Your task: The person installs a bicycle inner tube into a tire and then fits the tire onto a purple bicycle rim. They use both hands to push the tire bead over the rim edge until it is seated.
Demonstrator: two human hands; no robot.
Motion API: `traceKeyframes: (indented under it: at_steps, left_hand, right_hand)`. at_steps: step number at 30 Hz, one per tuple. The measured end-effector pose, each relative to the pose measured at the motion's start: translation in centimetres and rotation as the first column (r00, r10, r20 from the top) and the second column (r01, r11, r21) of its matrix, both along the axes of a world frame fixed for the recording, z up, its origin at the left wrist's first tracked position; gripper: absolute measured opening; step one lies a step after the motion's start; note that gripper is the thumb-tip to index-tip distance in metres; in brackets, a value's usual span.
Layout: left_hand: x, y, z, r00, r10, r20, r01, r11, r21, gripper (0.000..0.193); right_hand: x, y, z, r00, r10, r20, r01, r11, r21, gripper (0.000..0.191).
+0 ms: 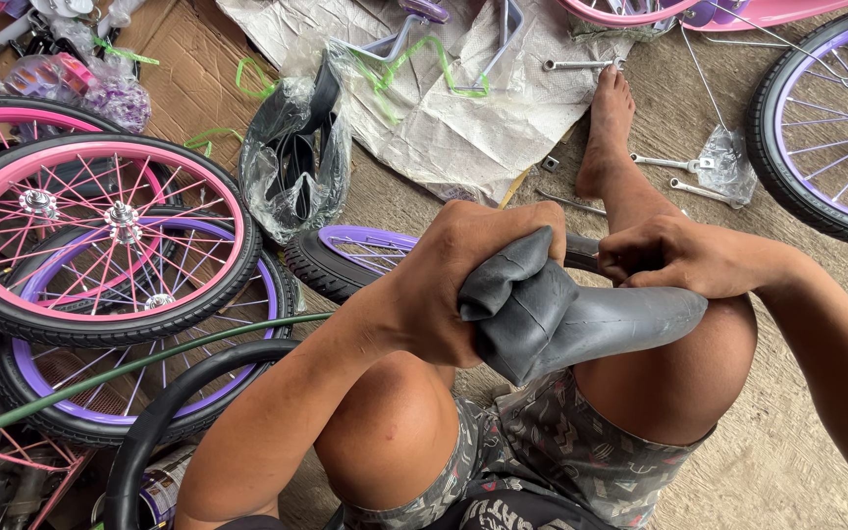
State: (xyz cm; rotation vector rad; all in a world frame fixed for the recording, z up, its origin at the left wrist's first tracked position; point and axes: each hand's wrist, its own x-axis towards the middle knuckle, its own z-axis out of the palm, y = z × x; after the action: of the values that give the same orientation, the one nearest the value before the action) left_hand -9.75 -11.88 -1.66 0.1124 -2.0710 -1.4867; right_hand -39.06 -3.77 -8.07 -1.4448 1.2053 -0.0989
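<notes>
Between both hands (561, 270), folded inner tube (581, 319).

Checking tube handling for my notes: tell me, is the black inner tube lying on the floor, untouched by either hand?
No: the left hand and right hand both grip the folded black inner tube above the knees.

Packaging on the floor: bags, cardboard, wrapping paper and a can

A crumpled clear plastic bag with black rubber inside (291, 147) stands at the far middle, beside a wide sheet of creased grey-white wrapping paper (463, 108) spread to its right. Flattened brown cardboard (188, 79) lies at the far left, with a clear plastic bag of pink and purple small parts (80, 83) on it. A small clear plastic bag (728, 162) lies far right among metal parts. A round can with a purple-and-white label (161, 491) sits near left, partly hidden.
</notes>
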Motion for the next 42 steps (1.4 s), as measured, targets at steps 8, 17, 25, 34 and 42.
traceKeyframes:
  at_steps: [8,17,25,34,42]
  left_hand:
    - [-0.01,-0.02,0.13,1.0,-0.003,-0.007,0.003,1.0,-0.005,0.037]
    - [0.09,0.03,0.14,1.0,0.003,0.003,-0.002,1.0,-0.005,0.039]
    - [0.18,-0.12,0.22,1.0,-0.006,0.0,0.006,1.0,0.002,0.038]
    - [0.03,-0.12,0.27,1.0,-0.016,0.01,0.016,1.0,0.01,0.04]
    - [-0.03,-0.15,0.25,1.0,-0.02,0.005,0.019,1.0,0.016,0.041]
  right_hand:
    - [0.02,0.06,0.1,1.0,-0.01,0.004,0.01,1.0,0.027,0.014]
    - [0.15,-0.12,0.33,1.0,-0.004,0.005,0.004,0.999,0.038,0.014]
    - [0.32,-0.26,0.66,0.998,-0.007,-0.061,0.011,0.998,0.068,0.017]
    - [0.17,-0.06,0.36,0.999,0.01,-0.054,-0.008,1.0,0.03,0.025]
    - [0.1,-0.04,0.16,0.998,0.058,-0.007,-0.058,0.998,-0.003,0.036]
